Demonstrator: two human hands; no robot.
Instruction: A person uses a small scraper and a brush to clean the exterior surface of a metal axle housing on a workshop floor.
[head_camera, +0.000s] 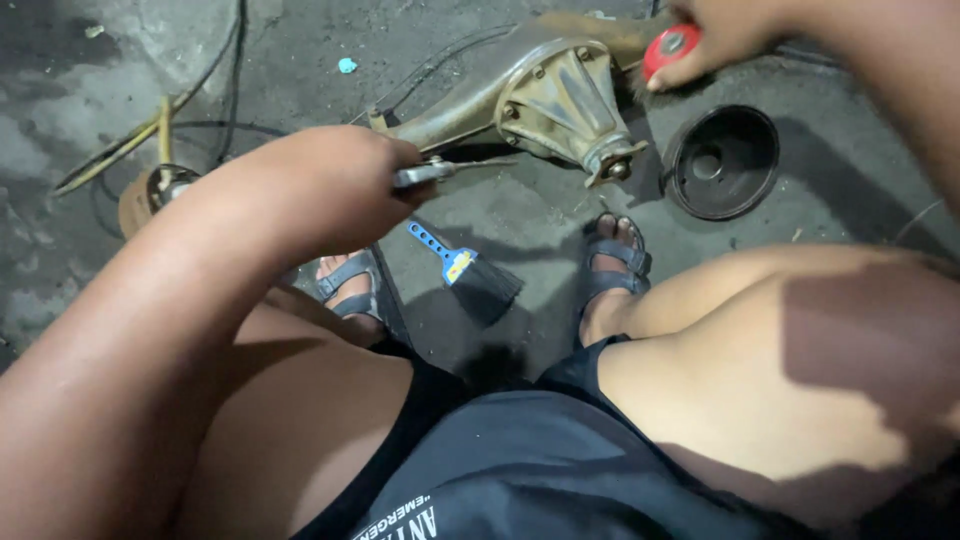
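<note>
My left hand (330, 185) is closed around a slim metal tool (440, 171) whose tip points right toward a rusty, greasy axle housing (545, 95) lying on the concrete floor. My right hand (715, 35) reaches in from the top right and grips a small red round can or knob (668, 47) beside the housing's far end. I am squatting, with both knees and sandalled feet (615, 262) in view.
A brush with a blue handle and black bristles (468, 272) lies on the floor between my feet. A black round metal cover (722, 162) sits right of the housing. Cables and a yellow hose (150, 130) trail at the upper left.
</note>
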